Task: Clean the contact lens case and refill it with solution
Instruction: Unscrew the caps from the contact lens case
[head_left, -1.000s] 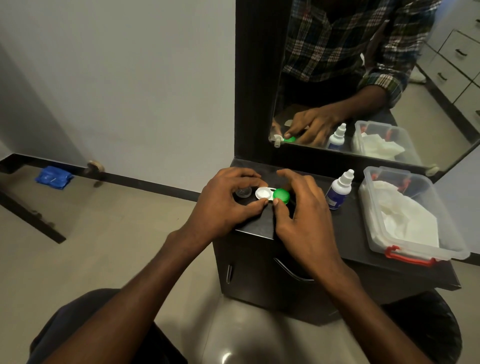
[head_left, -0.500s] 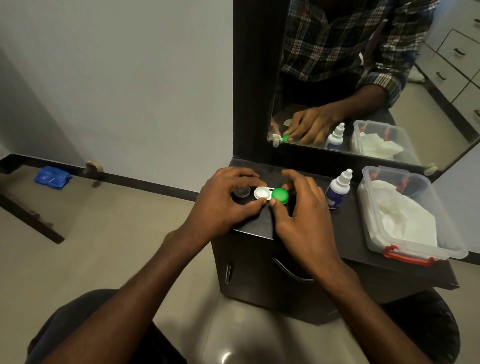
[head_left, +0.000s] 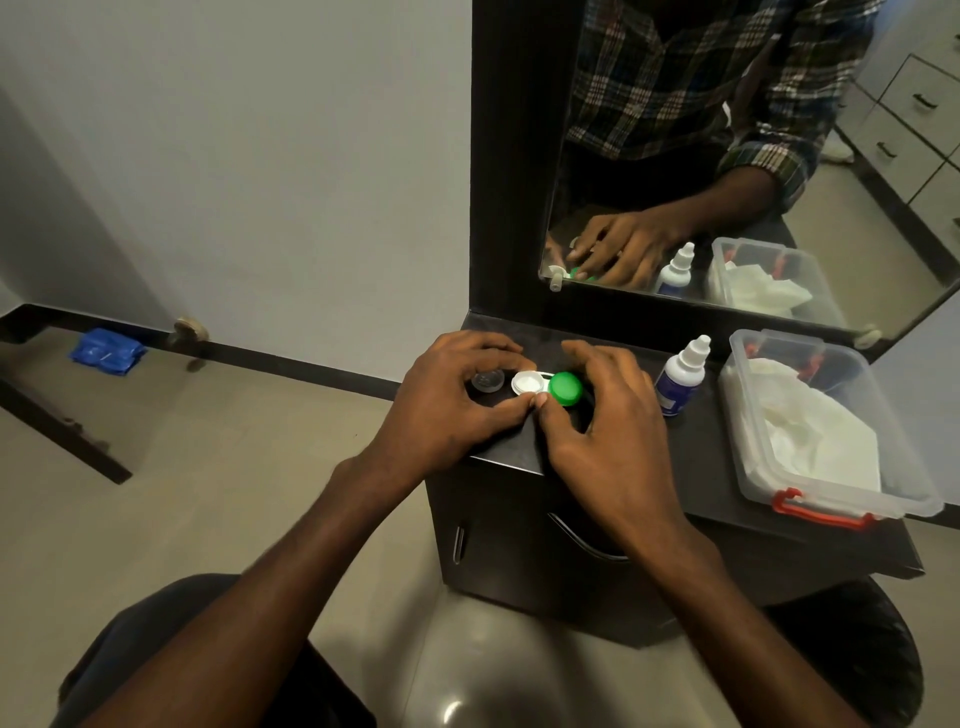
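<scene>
- One lens case (head_left: 530, 383): one open white well, one green cap (head_left: 565, 387).
- One loose clear cap (head_left: 487, 382).
- One solution bottle (head_left: 680, 376).
- One tissue box (head_left: 826, 421).
- Left hand (head_left: 452, 405) pinches the case; right hand (head_left: 608, 421) grips the green cap.

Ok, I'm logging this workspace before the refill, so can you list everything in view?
contact lens case: one, white, left well open, on the dark counter between the hands
green cap: one, on the case's right well
clear cap: one, loose, left of the case
solution bottle: one, white with blue label, upright, right of the case
plastic box: one, clear, red latch, white tissue inside, far right
mirror: one, behind the counter
blue packet: one, far left
left hand: holds the case
right hand: fingers around the green cap
</scene>
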